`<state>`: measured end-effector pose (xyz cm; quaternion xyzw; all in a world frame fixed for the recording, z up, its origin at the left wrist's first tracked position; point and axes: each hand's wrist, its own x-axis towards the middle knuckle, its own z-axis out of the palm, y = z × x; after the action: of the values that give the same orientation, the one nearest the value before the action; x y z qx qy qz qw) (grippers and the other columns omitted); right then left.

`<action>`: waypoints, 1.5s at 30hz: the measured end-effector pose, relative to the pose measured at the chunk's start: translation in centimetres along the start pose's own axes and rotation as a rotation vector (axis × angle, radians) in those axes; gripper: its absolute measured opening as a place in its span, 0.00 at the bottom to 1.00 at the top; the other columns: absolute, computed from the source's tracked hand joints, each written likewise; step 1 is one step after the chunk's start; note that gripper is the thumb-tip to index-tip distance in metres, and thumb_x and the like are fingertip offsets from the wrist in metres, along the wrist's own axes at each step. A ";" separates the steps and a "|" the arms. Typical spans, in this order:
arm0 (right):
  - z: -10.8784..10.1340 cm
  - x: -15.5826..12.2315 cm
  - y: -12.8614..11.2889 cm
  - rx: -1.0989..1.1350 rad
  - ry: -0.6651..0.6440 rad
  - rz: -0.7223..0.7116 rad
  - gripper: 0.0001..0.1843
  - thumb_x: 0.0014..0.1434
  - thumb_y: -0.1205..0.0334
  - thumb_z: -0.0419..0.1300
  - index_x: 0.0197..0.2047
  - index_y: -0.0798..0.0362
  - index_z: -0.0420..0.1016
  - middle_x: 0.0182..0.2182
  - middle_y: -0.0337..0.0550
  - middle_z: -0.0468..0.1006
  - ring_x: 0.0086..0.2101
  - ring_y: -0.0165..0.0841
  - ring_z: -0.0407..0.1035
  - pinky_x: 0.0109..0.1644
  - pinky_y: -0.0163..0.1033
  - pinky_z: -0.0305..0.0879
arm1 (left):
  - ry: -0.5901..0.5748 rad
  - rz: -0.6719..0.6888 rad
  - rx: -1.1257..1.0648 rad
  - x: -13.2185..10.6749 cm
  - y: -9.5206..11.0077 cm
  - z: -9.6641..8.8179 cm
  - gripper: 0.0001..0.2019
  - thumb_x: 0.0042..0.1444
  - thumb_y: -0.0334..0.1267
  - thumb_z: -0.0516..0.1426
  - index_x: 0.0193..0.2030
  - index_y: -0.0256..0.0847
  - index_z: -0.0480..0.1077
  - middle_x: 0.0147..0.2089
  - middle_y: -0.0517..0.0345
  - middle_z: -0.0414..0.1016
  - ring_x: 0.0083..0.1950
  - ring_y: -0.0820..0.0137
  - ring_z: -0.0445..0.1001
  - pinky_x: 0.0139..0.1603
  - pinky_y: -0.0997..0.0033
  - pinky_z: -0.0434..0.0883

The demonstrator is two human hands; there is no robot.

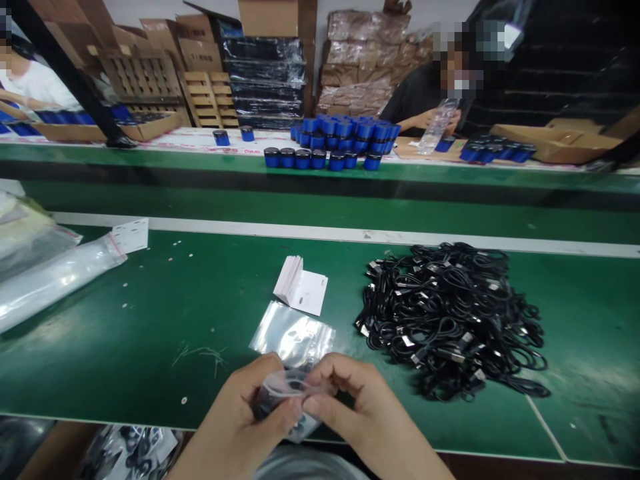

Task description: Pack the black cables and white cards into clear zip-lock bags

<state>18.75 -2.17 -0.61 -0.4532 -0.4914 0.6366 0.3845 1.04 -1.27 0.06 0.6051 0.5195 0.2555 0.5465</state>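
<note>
At the front edge of the green table, a small clear plastic bag (287,387) is held between both hands, with something dark inside it. My left hand (250,403) is closed round its left side. With thumb and fingers, my right hand (347,393) pinches the bag's right rim. Just beyond my fingers lie flat clear bags (293,333) in a stack. Behind them is a pile of white cards (313,291), some on edge and some flat. A large heap of coiled black USB cables (450,320) lies to the right.
Large clear plastic bags (55,277) lie at the left. Below the table edge, filled bags (133,453) sit in a box. Across the raised shelf stand several blue cylinders (345,133); a person (420,100) behind it holds a plastic bottle (439,127). Another person sits at far left.
</note>
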 end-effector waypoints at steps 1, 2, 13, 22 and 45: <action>0.1 0.1 0.1 -0.013 0.034 0.000 0.08 0.52 0.58 0.63 0.28 0.53 0.71 0.22 0.34 0.68 0.25 0.28 0.61 0.30 0.33 0.58 | 0.024 -0.015 -0.072 0.0 -0.1 0.2 0.15 0.53 0.47 0.58 0.24 0.41 0.62 0.23 0.68 0.56 0.25 0.75 0.58 0.25 0.78 0.58; 0.1 0.1 0.2 -0.031 0.078 -0.009 0.09 0.54 0.58 0.61 0.26 0.53 0.69 0.20 0.33 0.66 0.24 0.28 0.60 0.29 0.33 0.57 | 0.061 -0.033 -0.138 0.0 -0.2 0.4 0.13 0.53 0.47 0.58 0.27 0.41 0.65 0.24 0.66 0.60 0.27 0.75 0.61 0.27 0.78 0.60; -0.2 -0.2 -0.7 -0.356 0.203 -0.170 0.10 0.59 0.62 0.54 0.26 0.52 0.68 0.23 0.35 0.69 0.26 0.29 0.64 0.31 0.33 0.59 | 0.307 -0.053 -0.175 0.2 -0.8 0.3 0.12 0.54 0.48 0.57 0.30 0.43 0.72 0.27 0.64 0.69 0.26 0.74 0.64 0.26 0.80 0.63; -0.1 -0.2 -0.2 -0.406 0.235 -0.245 0.11 0.60 0.63 0.55 0.25 0.52 0.67 0.23 0.35 0.69 0.26 0.29 0.64 0.31 0.33 0.58 | 0.326 0.162 0.007 0.4 -1.8 0.3 0.12 0.58 0.41 0.54 0.26 0.41 0.66 0.25 0.66 0.63 0.25 0.76 0.61 0.26 0.82 0.61; -0.1 -1.0 0.0 -0.420 0.177 -0.196 0.07 0.58 0.65 0.56 0.28 0.52 0.70 0.24 0.36 0.69 0.27 0.30 0.65 0.31 0.34 0.60 | 0.075 -0.050 -0.083 -0.3 -0.8 -0.3 0.11 0.55 0.44 0.58 0.28 0.40 0.74 0.29 0.62 0.64 0.28 0.75 0.64 0.27 0.78 0.62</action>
<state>19.09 -3.05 -0.38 -0.5271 -0.6190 0.4381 0.3835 0.37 -1.53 -0.54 0.5589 0.5433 0.2857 0.5576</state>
